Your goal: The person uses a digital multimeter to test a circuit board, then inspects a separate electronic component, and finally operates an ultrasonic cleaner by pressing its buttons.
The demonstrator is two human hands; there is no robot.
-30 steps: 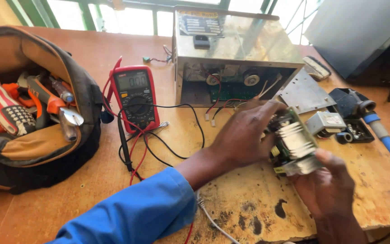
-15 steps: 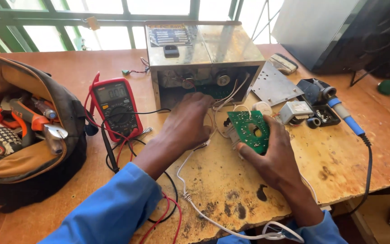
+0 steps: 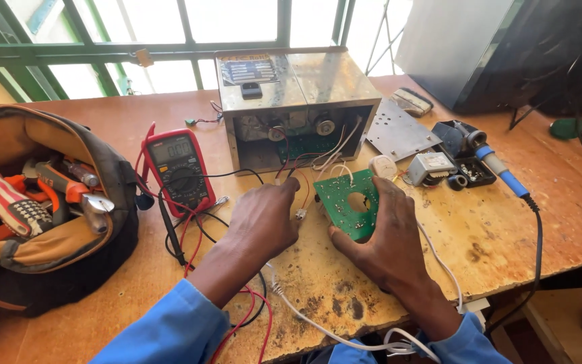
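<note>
My right hand (image 3: 386,236) grips a green circuit board (image 3: 346,202) with a round hole, solder side up, just above the worn wooden bench. My left hand (image 3: 264,219) rests knuckles-up beside it, fingertips touching the thin wires (image 3: 319,162) that run from the board into the open metal box (image 3: 296,101) behind. What, if anything, lies under the left fingers is hidden.
A red multimeter (image 3: 177,167) with red and black leads lies left of my hands. An open tool bag (image 3: 38,202) with screwdrivers and pliers sits far left. A blue-handled soldering iron (image 3: 500,168), a metal cover plate (image 3: 396,131) and small parts lie to the right.
A second ago both hands held a metal-cored part on the board; since then the board was turned green side up and lowered, and my left hand moved down onto the wires.
</note>
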